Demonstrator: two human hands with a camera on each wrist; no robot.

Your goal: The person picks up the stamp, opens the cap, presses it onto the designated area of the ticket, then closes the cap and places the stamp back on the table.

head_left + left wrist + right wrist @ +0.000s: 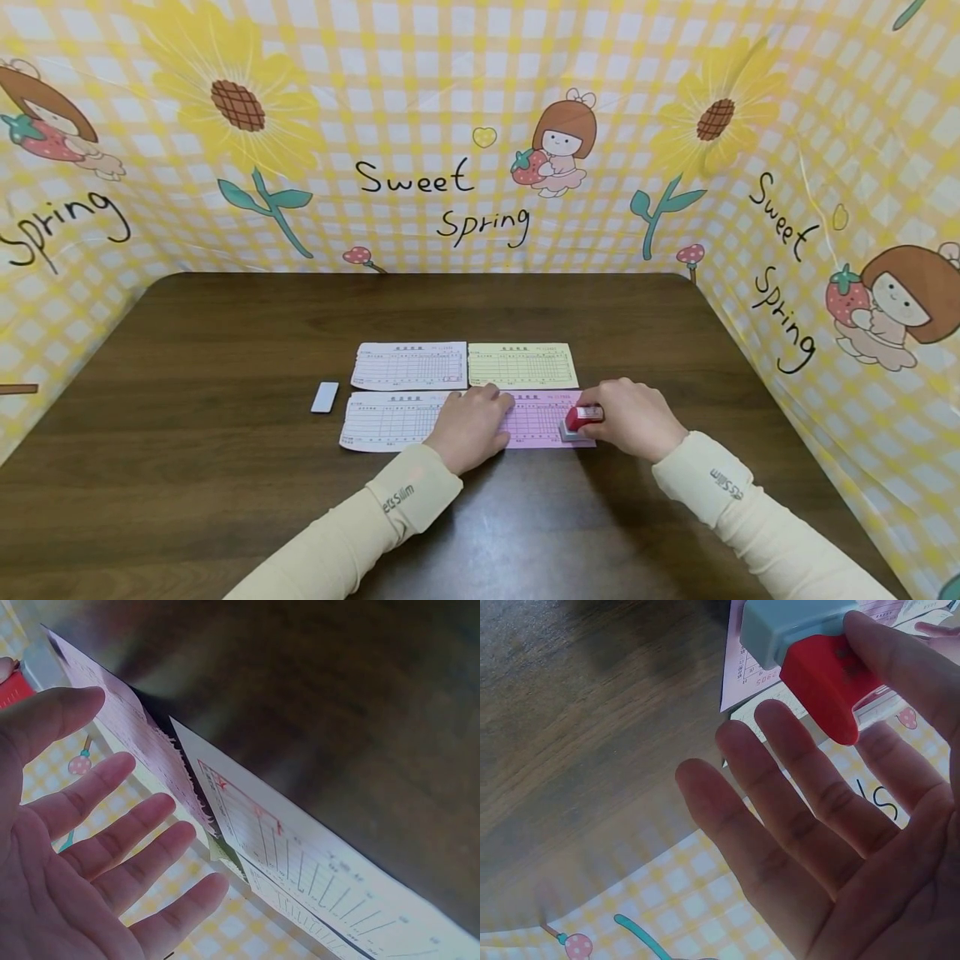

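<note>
My right hand point(630, 417) pinches a red stamp point(829, 686) with a grey base between thumb and forefinger, the other fingers held out loosely. The stamp's base sits over the lower right corner of a pink form slip point(534, 423). My left hand point(471, 423) rests with fairly straight, spread fingers across the pink slip's left part and the right end of the lower white slip point(386, 422). In the left wrist view, red marks show at that white slip's corner point(225, 780). The stamp's underside is hidden.
Above these lie another white slip point(408, 367), with a red mark at its lower right, and a yellow slip point(521, 367). A small pale rectangular piece point(324, 397) lies left of the slips on the brown table point(225, 350). Checked cloth point(420, 100) surrounds the table's back and sides.
</note>
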